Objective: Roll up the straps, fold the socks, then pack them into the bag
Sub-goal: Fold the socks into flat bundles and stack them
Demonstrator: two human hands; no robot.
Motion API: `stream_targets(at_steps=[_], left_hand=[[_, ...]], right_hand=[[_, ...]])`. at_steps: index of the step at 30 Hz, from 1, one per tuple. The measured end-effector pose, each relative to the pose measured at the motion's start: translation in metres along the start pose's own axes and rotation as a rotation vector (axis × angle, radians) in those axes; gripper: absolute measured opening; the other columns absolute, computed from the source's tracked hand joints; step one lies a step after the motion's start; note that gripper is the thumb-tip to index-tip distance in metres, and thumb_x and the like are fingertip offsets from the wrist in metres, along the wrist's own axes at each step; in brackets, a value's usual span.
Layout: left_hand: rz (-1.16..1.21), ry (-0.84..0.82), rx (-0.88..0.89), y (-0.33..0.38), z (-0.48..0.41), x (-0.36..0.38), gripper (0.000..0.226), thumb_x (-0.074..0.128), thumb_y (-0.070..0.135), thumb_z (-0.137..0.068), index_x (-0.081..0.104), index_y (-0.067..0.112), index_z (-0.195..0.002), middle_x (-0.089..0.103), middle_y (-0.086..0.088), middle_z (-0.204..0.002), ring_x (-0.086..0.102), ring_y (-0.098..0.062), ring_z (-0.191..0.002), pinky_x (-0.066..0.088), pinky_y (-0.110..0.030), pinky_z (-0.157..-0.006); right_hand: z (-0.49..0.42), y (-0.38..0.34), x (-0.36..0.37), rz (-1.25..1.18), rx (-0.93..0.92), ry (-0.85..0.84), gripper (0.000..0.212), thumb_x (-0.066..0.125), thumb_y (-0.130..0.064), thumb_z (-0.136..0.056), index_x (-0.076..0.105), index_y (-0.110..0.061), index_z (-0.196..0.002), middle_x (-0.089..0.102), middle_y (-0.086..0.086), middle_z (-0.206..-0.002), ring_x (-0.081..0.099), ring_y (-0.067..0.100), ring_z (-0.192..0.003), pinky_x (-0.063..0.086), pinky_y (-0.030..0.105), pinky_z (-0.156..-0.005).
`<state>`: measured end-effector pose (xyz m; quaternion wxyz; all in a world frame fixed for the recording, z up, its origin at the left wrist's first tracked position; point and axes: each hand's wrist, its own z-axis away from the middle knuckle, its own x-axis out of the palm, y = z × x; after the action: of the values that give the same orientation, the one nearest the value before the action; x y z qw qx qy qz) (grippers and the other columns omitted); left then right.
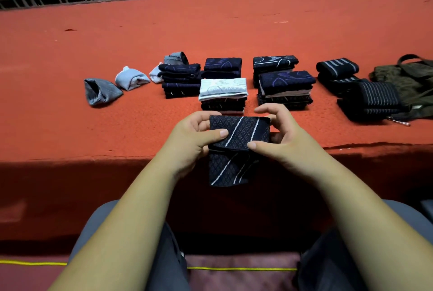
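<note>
While both hands hold the sock (239, 132) just above the near edge of the tabletop (140, 126), the fold looks half done. Left to right:

- Well left of the fingers and beyond them: grey roll (101, 91), pale blue roll (131, 78). Strap or sock, can't tell.
- left hand (193, 137): thumb flat on top of the fold, other fingers curled under the left edge. Clamped on the sock.
- Sock sits between the two hands, long axis running away from the person. Upper panel is doubled over; a loose tail hangs below the fingers, toward the lap. Dark navy knit, small diamond pattern, white diagonal stripes. Soft, so I'd expect it to flop open if one side lets go.
- right hand (282, 137): thumb tip pinches the lower fold edge, fingers curled round the right edge, index lifted a bit off the cloth. Also clamped on the sock.
- Key relation: white-topped stack (222, 90) lies straight beyond the fingers, just past the left fingertips; dark stack (287, 89) lies just beyond the right ones. Both hands about equally near. My guess: tail gets folded under first, then the sock goes forward onto one of those.
- Well right of the fingers: striped straps (372, 98), flattened bundles rather than tight rolls by the look of it, lying against the olive bag (407, 77), which is slack. Right hand is the nearer one for packing.
</note>
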<state>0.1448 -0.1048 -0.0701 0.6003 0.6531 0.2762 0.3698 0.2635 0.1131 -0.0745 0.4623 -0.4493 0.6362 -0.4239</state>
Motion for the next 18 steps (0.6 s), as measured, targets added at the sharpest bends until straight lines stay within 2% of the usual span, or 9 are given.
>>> stream_targets(at_steps=[3,6,8,10,11,14,15,16,18], left_hand=[[0.040,0.011,0.025,0.0022,0.0006,0.0012,0.039,0.072,-0.008,-0.090,0.065,0.009,-0.125,0.076,-0.011,-0.111,0.074,-0.024,-0.092,0.063,-0.036,-0.076],[-0.054,0.072,0.063,0.0039,0.0004,0.0015,0.038,0.074,-0.007,-0.091,0.065,0.012,-0.123,0.076,-0.008,-0.108,0.074,-0.021,-0.091,0.063,-0.038,-0.072],[-0.135,0.118,0.115,0.0046,-0.0005,0.0017,0.037,0.077,-0.004,-0.090,0.066,0.013,-0.120,0.077,-0.011,-0.110,0.074,-0.025,-0.093,0.061,-0.047,-0.080],[-0.148,0.145,0.143,0.0044,-0.0013,0.0019,0.035,0.079,-0.002,-0.089,0.066,0.015,-0.118,0.078,-0.013,-0.112,0.073,-0.027,-0.093,0.058,-0.043,-0.078],[-0.129,0.148,0.145,0.0043,-0.0014,0.0020,0.035,0.079,-0.001,-0.089,0.066,0.015,-0.118,0.078,-0.014,-0.113,0.073,-0.027,-0.093,0.056,-0.040,-0.077],[-0.046,0.145,0.129,0.0034,-0.0017,0.0012,0.036,0.077,-0.001,-0.090,0.066,0.009,-0.123,0.077,-0.016,-0.117,0.073,-0.030,-0.099,0.053,-0.045,-0.088],[-0.016,0.136,0.117,0.0039,-0.0014,0.0016,0.035,0.075,-0.001,-0.092,0.065,0.005,-0.126,0.077,-0.017,-0.118,0.074,-0.029,-0.100,0.056,-0.042,-0.090],[0.013,0.124,0.100,0.0050,-0.0008,0.0024,0.032,0.072,0.000,-0.095,0.064,0.003,-0.127,0.078,-0.016,-0.116,0.075,-0.025,-0.097,0.059,-0.036,-0.085],[0.043,0.078,0.037,0.0088,0.0028,0.0051,0.020,0.065,0.007,-0.101,0.067,0.003,-0.121,0.080,-0.008,-0.103,0.075,-0.015,-0.084,0.058,-0.023,-0.068]], right_hand=[[-0.0028,0.0031,0.0020,-0.065,0.045,0.060,0.078,0.080,-0.001,-0.091,0.044,-0.038,-0.149,0.066,0.008,-0.133,0.076,0.037,-0.096,0.059,0.032,-0.065],[-0.0078,0.0060,0.0043,-0.100,0.076,0.134,0.067,0.076,0.005,-0.092,0.051,-0.023,-0.147,0.072,0.013,-0.124,0.070,0.030,-0.092,0.055,0.038,-0.067],[-0.0091,0.0051,0.0036,-0.115,0.082,0.132,0.049,0.074,0.004,-0.093,0.062,-0.015,-0.136,0.075,0.017,-0.111,0.067,0.028,-0.089,0.053,0.037,-0.071],[-0.0079,0.0028,0.0026,-0.122,0.118,0.067,0.024,0.074,-0.005,-0.096,0.073,-0.011,-0.119,0.072,0.016,-0.088,0.060,0.024,-0.073,0.047,0.029,-0.065],[-0.0066,0.0028,0.0022,-0.136,0.155,0.032,0.015,0.074,-0.012,-0.098,0.076,-0.010,-0.112,0.068,0.013,-0.083,0.054,0.022,-0.068,0.043,0.027,-0.061],[-0.0030,0.0023,0.0028,-0.144,0.219,-0.004,0.010,0.075,-0.023,-0.098,0.080,-0.014,-0.095,0.063,0.006,-0.074,0.046,0.019,-0.061,0.036,0.027,-0.056],[-0.0023,0.0015,0.0032,-0.117,0.206,0.000,0.011,0.074,-0.024,-0.098,0.080,-0.017,-0.091,0.063,0.005,-0.072,0.046,0.020,-0.061,0.035,0.027,-0.055],[-0.0019,0.0014,0.0040,-0.101,0.185,0.007,0.012,0.074,-0.024,-0.098,0.080,-0.019,-0.089,0.065,0.004,-0.073,0.046,0.022,-0.063,0.035,0.027,-0.055],[-0.0015,0.0016,0.0065,-0.142,0.159,0.044,0.011,0.074,-0.023,-0.099,0.080,-0.017,-0.093,0.072,0.010,-0.080,0.048,0.025,-0.070,0.039,0.032,-0.060]])
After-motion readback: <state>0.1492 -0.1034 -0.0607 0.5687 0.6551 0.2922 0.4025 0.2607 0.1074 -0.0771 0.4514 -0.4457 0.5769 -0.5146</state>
